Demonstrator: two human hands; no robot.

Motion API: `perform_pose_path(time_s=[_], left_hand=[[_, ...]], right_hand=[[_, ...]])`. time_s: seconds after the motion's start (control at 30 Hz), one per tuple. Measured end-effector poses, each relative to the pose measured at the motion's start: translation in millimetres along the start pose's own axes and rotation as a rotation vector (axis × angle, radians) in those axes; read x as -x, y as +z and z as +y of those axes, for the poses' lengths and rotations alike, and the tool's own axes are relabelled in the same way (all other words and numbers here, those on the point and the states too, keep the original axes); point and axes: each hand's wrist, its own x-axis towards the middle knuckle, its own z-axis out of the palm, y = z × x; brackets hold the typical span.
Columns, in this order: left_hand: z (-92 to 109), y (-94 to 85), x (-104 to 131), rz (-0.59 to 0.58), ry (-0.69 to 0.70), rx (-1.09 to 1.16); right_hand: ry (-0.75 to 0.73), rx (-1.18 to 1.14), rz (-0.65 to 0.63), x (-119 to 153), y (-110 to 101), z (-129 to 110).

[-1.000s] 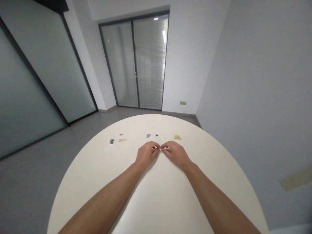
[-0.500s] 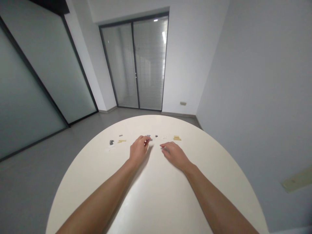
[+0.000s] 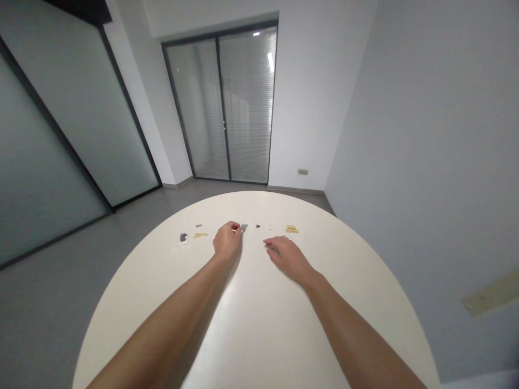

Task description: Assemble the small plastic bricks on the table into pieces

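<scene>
My left hand (image 3: 227, 239) is over the far part of the white table, its thumb and fingers pinched together. At its fingertips is a small flat grey-blue piece (image 3: 244, 227); where the held piece ends and any piece on the table begins is too small to tell. To the right, my right hand (image 3: 288, 257) rests low over the table, thumb and index finger slightly apart with nothing visible between them. Beyond it are a tiny dark piece (image 3: 258, 226), some whitish pieces (image 3: 271, 228) and a few yellow strips (image 3: 291, 229).
On the left of the round table (image 3: 259, 324) are dark grey pieces (image 3: 183, 237), yellow strips (image 3: 200, 235), a small grey strip (image 3: 198, 225) and faint white pieces (image 3: 184, 243). Behind the table's far edge stand glass doors (image 3: 227, 108); a wall (image 3: 413, 162) is on the right.
My left hand has moved slightly left and toward the table's far edge, bringing its fingertips to the grey-blue piece. My right hand has barely moved; the view has shifted a little.
</scene>
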Motion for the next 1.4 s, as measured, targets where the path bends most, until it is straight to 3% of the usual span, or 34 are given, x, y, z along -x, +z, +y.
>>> perform_pose_path(time_s=[0.27, 0.53, 1.07, 1.4], left_hand=[[10.4, 14.9, -5.3, 0.152, 0.035, -0.035], [7.7, 14.1, -2.9, 0.118, -0.012, -0.029], [1.6, 24.1, -7.4, 0.117, 0.026, -0.050], [4.2, 20.2, -5.2, 0.058, 0.037, -0.001]], right_hand=[[0.013, -0.016, 0.000, 1.2, -1.9, -2.2], [0.011, -0.004, -0.002, 0.9, -1.1, -2.4], [0.016, -0.014, -0.003, 1.3, -1.2, -0.8], [0.016, 0.002, -0.006, 0.9, -0.2, 3.4]])
